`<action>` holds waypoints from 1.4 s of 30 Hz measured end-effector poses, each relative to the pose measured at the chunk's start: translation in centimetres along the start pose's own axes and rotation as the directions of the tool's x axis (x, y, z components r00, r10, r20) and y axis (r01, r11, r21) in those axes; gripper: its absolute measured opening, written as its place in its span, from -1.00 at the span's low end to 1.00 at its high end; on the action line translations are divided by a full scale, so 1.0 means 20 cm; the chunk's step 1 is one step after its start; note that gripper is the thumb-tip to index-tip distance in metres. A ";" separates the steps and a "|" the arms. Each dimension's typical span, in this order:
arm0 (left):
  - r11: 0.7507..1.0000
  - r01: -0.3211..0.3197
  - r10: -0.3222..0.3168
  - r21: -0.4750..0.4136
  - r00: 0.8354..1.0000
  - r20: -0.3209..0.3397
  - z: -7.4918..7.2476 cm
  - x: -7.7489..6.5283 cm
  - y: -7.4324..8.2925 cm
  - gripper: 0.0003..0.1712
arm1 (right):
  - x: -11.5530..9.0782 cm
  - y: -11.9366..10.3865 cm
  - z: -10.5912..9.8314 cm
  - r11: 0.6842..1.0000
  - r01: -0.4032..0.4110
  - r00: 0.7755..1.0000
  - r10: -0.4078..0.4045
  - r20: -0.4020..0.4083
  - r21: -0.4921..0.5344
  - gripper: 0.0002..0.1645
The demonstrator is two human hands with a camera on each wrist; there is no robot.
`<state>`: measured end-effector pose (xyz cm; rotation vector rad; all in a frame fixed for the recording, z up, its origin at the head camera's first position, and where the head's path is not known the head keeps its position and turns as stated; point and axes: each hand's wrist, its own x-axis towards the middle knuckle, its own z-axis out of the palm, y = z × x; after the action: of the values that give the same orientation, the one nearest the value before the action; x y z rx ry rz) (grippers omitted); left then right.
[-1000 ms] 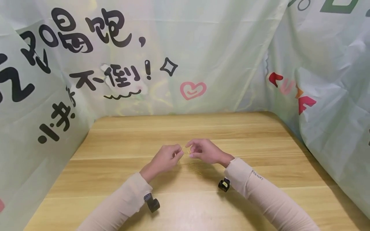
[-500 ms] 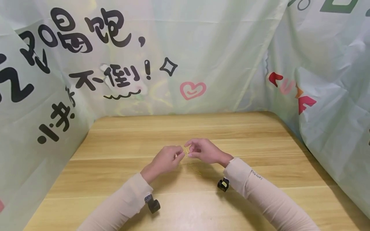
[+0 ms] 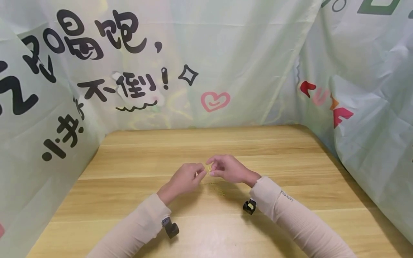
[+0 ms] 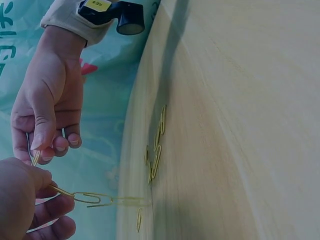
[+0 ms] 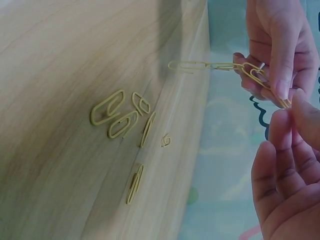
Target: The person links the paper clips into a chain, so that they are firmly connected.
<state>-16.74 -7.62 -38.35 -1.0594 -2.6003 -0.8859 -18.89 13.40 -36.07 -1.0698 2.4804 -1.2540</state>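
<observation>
- We judge the gold paperclip chain [image 5: 226,65] light, springy-wired and slick, limp between links; we would take it by its end link.
- Our left hand [image 3: 185,177] pinches that end, the chain hanging below its fingers; whether it touches the worktop [image 3: 148,147] we cannot tell.
- Our right hand [image 3: 230,169] has its fingers together on another clip [image 4: 35,158], just beside.
- Loose clips [image 5: 146,131] lie beneath.

Head view faces forward-down; closer wrist views share fingers [image 4: 53,210].
</observation>
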 end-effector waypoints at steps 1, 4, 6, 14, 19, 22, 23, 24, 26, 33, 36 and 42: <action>1.000 -0.003 0.003 0.001 1.000 0.001 0.00 0.00 0.00 -0.87 | 0.00 0.00 0.00 1.000 -0.001 1.000 0.001 0.000 -0.002 -0.67; 1.000 -0.010 0.010 0.009 1.000 0.003 0.00 0.01 0.00 -0.87 | 0.00 0.00 -0.01 1.000 -0.003 1.000 0.003 -0.008 -0.008 -0.67; 1.000 -0.015 0.015 0.017 1.000 0.002 0.00 0.02 0.00 -0.86 | 0.00 0.00 -0.01 1.000 -0.005 1.000 0.005 -0.018 -0.006 -0.68; 0.999 -0.034 0.033 0.037 0.999 0.026 0.00 0.01 0.01 -0.85 | 0.00 0.00 -0.01 1.000 -0.011 1.000 0.011 -0.001 0.011 -0.67; 0.998 -0.053 0.052 0.045 0.999 0.013 0.00 0.02 0.01 -0.85 | 0.00 0.00 -0.01 1.000 -0.010 0.999 0.010 -0.030 -0.004 -0.67; 0.997 -0.056 0.056 0.049 0.998 0.011 0.00 0.02 0.01 -0.85 | 0.01 0.00 -0.01 1.000 -0.017 0.999 0.017 -0.038 0.008 -0.66; 0.997 -0.056 0.056 0.050 0.998 0.010 0.00 0.02 0.01 -0.86 | 0.01 0.00 0.00 1.000 -0.019 0.999 0.020 -0.041 0.012 -0.66; 0.997 -0.055 0.054 0.052 0.998 0.010 0.00 0.02 0.01 -0.86 | 0.01 0.00 0.00 1.000 -0.022 0.999 0.022 -0.045 0.016 -0.66; 0.997 -0.052 0.051 0.053 0.999 0.012 0.00 0.01 0.01 -0.86 | 0.01 0.01 0.00 0.999 -0.027 0.998 0.028 -0.054 0.021 -0.66; 0.997 -0.041 0.040 0.059 0.999 0.022 0.00 0.02 0.00 -0.86 | 0.01 0.01 0.01 0.999 -0.031 0.995 0.032 -0.099 0.019 -0.71; 0.997 -0.043 0.041 0.064 0.999 0.021 0.01 0.02 0.00 -0.87 | 0.01 0.01 0.02 1.000 -0.027 0.992 0.029 -0.123 0.014 -0.76; 0.996 -0.053 0.052 0.065 0.998 0.018 0.01 0.02 0.00 -0.87 | 0.01 0.02 0.01 0.999 -0.009 0.992 0.014 -0.123 0.043 -0.85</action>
<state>-17.08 -7.28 -38.48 -1.1163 -2.5827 -0.7775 -19.09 13.28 -36.53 -0.9956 2.5323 -1.4026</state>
